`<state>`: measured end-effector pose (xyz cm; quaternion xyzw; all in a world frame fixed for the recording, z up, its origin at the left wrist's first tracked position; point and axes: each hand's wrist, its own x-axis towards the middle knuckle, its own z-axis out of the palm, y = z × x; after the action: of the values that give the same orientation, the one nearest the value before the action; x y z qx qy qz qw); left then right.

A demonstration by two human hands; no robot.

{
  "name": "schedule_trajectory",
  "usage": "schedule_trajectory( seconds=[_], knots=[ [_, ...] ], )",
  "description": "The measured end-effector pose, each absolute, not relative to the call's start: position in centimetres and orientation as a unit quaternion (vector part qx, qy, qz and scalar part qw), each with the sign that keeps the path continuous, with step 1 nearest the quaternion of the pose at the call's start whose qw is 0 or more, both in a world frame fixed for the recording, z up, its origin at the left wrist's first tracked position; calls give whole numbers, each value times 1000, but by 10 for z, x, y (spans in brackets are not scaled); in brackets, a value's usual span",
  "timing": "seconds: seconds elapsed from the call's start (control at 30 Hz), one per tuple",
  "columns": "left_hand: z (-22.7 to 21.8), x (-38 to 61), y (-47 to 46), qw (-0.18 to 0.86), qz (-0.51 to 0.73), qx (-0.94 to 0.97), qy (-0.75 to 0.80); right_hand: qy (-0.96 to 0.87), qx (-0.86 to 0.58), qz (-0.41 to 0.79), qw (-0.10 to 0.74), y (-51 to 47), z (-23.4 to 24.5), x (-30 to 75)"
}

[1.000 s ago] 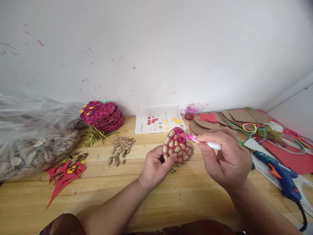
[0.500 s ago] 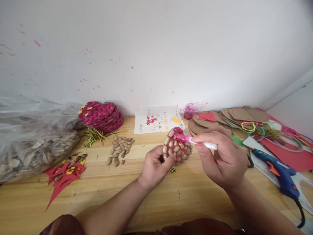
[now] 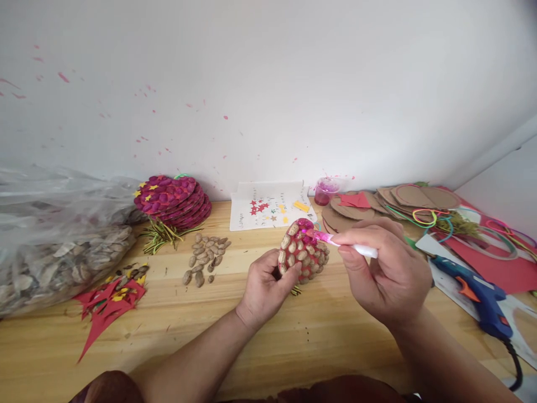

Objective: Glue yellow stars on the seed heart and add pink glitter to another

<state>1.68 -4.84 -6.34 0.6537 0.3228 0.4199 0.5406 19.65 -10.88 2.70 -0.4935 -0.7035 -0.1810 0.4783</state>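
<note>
My left hand (image 3: 271,285) grips the near left edge of a round red disc covered in peanuts (image 3: 302,258), thumb on its face. Most of the peanuts are bare tan; those at the top edge are magenta. Between the thumb and fingers of my right hand (image 3: 384,268) is a paintbrush (image 3: 331,239) with a white handle. Its magenta-stained tip touches the upper part of the disc. Greenish stalks poke out beneath the disc. The underside of the disc is hidden.
Left of my hands lie loose peanuts (image 3: 205,254), red paper scraps (image 3: 111,305), a plastic bag of peanuts (image 3: 62,268) and stacked magenta discs (image 3: 176,204). Behind are a paint cup (image 3: 325,193) and a paper sheet (image 3: 251,223). Cardboard discs (image 3: 432,197) and a blue glue gun (image 3: 470,288) sit at right.
The brush tip and my right hand have shifted slightly right along the top of the disc. More magenta shows near the tip. My left hand keeps its hold.
</note>
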Motion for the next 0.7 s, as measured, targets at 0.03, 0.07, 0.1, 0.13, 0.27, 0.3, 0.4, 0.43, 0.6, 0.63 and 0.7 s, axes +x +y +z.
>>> schedule_trajectory(
  seconds=[0.03,0.07,0.1,0.13,0.27,0.3,0.4,0.43,0.6,0.63,0.7],
  knots=[
    [-63,17,-49,547,419,649,323,-703,-494,-170,482,-109,27,196],
    [-63,17,-49,553,418,644,323,-705,-493,-159,485,-109,27,196],
    [-63,17,-49,561,418,638,321,-707,-492,-153,486,-109,26,196],
    [-63,17,-49,571,416,631,319,-707,-492,-148,486,-109,26,196],
    [-63,17,-49,628,407,590,302,-693,-503,-147,496,-108,24,198],
    [-63,18,-49,642,403,580,300,-689,-504,-146,500,-108,23,198],
    [-61,18,-49,660,401,562,296,-688,-497,-129,514,-108,22,199],
    [-60,19,-49,662,399,561,296,-689,-495,-122,515,-108,22,199],
    [-57,18,-49,667,394,560,294,-680,-504,-135,515,-106,21,202],
    [-57,18,-49,666,396,560,292,-676,-506,-140,517,-105,22,202],
    [-57,18,-49,664,400,562,290,-674,-506,-141,520,-105,22,202]
  ],
)
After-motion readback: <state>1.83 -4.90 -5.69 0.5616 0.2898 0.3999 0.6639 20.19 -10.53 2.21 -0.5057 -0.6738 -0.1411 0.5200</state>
